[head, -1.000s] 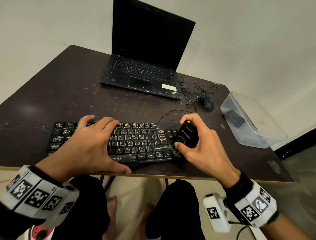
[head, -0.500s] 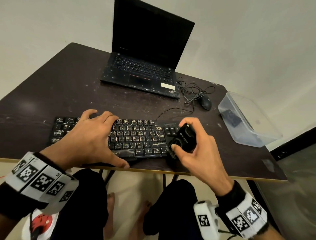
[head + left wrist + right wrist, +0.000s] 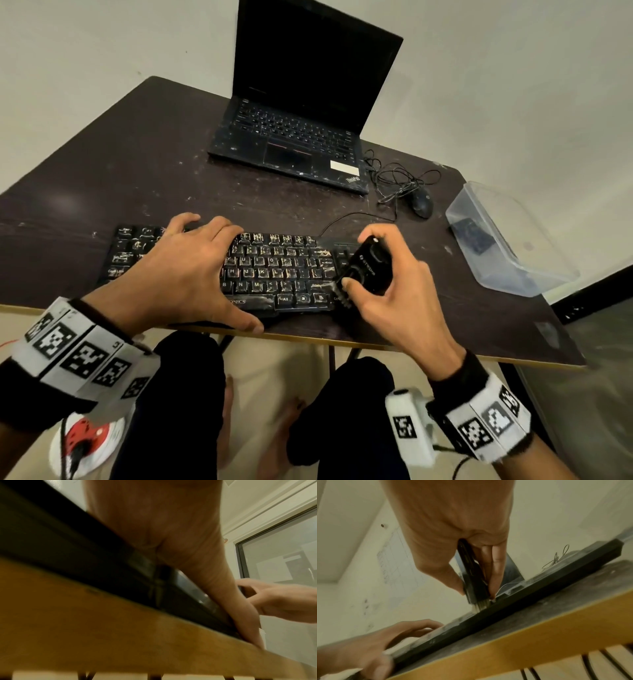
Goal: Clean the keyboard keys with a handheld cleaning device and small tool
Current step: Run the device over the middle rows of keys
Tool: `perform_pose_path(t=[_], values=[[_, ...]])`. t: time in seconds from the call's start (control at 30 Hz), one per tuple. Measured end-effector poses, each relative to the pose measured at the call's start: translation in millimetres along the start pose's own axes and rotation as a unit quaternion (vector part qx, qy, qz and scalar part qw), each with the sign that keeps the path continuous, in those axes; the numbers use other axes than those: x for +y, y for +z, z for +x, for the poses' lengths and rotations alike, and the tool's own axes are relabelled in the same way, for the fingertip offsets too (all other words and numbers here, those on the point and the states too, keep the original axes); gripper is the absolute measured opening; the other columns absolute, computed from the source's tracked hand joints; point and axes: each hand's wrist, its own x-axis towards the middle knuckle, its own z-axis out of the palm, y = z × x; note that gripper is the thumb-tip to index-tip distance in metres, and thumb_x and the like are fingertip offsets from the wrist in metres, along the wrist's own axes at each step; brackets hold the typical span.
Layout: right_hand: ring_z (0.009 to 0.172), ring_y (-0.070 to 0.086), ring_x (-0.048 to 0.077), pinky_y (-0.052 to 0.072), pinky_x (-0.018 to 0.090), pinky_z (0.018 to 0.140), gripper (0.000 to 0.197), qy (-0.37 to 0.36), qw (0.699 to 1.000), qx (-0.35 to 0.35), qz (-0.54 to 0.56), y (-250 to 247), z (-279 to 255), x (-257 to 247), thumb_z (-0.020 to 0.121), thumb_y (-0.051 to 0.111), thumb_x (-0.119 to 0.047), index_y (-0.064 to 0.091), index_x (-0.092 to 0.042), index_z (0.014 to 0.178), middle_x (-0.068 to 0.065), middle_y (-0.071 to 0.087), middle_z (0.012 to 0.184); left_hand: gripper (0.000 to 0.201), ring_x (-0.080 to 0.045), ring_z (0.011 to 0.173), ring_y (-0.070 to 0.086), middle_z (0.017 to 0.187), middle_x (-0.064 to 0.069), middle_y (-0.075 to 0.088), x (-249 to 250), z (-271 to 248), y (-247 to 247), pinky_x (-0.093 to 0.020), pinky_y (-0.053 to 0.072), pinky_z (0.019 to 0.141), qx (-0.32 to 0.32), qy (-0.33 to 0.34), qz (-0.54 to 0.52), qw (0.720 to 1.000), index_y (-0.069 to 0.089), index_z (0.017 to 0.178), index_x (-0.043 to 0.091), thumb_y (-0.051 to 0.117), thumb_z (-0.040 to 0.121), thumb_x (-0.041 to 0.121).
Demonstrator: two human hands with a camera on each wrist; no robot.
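A black keyboard (image 3: pixel 274 270) with grimy keys lies near the front edge of the dark table (image 3: pixel 102 188). My left hand (image 3: pixel 181 270) rests on its left half with the fingers spread flat and the thumb against the front edge. My right hand (image 3: pixel 387 291) grips a black handheld cleaning device (image 3: pixel 370 267) over the keyboard's right part. In the right wrist view the device (image 3: pixel 471 574) stands nearly upright, its pale bristles (image 3: pixel 479 605) touching the keyboard (image 3: pixel 539 581). The left wrist view shows the keyboard's front edge (image 3: pixel 120 561) under my thumb (image 3: pixel 240 608).
An open black laptop (image 3: pixel 308 137) stands at the back of the table. A black mouse (image 3: pixel 422 204) with a tangled cable (image 3: pixel 400 181) lies to its right. A clear plastic container (image 3: pixel 507 240) sits at the right edge. My knees are below the table's front edge (image 3: pixel 411 346).
The right hand has shifted the device only slightly over the keyboard's right end. The left hand stays pressed on the keyboard's left half.
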Motion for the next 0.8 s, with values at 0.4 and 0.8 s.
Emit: perform_pose_path(t=[0.4, 0.8], values=[[0.067, 0.068, 0.016, 0.057, 0.038, 0.062, 0.053, -0.025, 0.998, -0.055, -0.007, -0.7, 2.7, -3.2, 0.083, 0.083, -0.01, 0.05, -0.033, 0.117, -0.005, 0.067, 0.077, 0.148, -0.009, 0.13, 0.047, 0.144, 0.01, 0.044, 0.8, -3.2, -1.2, -0.037, 0.003, 0.127, -0.001, -0.003, -0.019, 1.0, 0.034, 0.155, 0.017, 0.048, 0.042, 0.112], [0.065, 0.068, 0.014, 0.057, 0.038, 0.062, 0.054, -0.025, 0.999, -0.029, -0.017, -1.8, 5.1, -1.4, 0.083, 0.083, -0.011, 0.05, -0.033, 0.12, -0.005, 0.068, 0.077, 0.15, -0.01, 0.132, 0.046, 0.145, 0.009, 0.043, 3.0, -1.3, -3.0, -0.038, 0.003, 0.127, -0.003, -0.011, -0.013, 1.0, 0.032, 0.156, 0.016, 0.047, 0.04, 0.111]])
